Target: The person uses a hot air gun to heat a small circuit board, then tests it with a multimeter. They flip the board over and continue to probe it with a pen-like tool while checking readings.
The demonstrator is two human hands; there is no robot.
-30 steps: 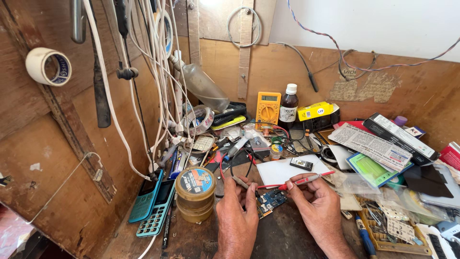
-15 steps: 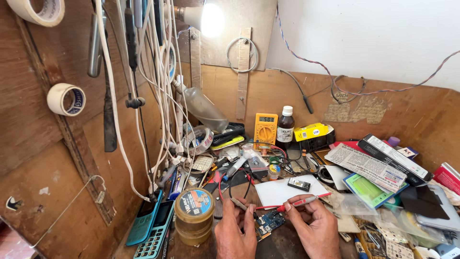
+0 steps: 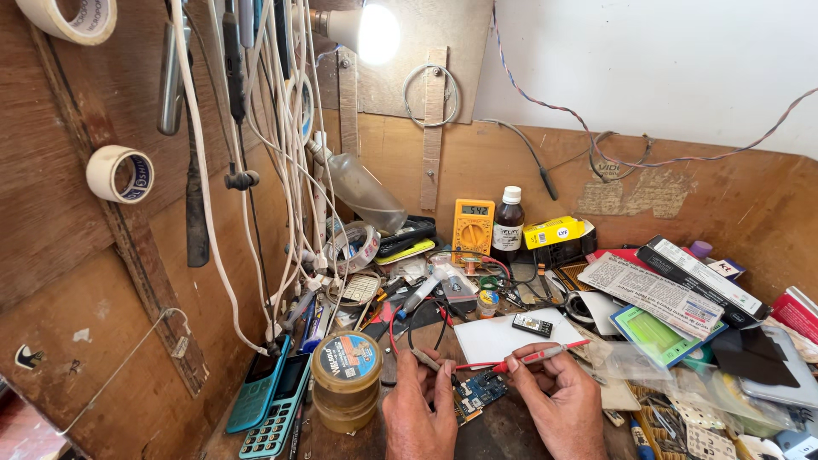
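1. Small blue circuit board lay on the dark bench near the front edge, between both hands, as a second before.
2. Red multimeter probe pinched in right hand, tip on board.
3. Left hand gripped black probe, lowered closer; probing evidently continued.
4. Yellow multimeter stood behind.

One head-worn view looks forward and down over the bench; both hands sit close at the bottom edge, the wall well beyond them.
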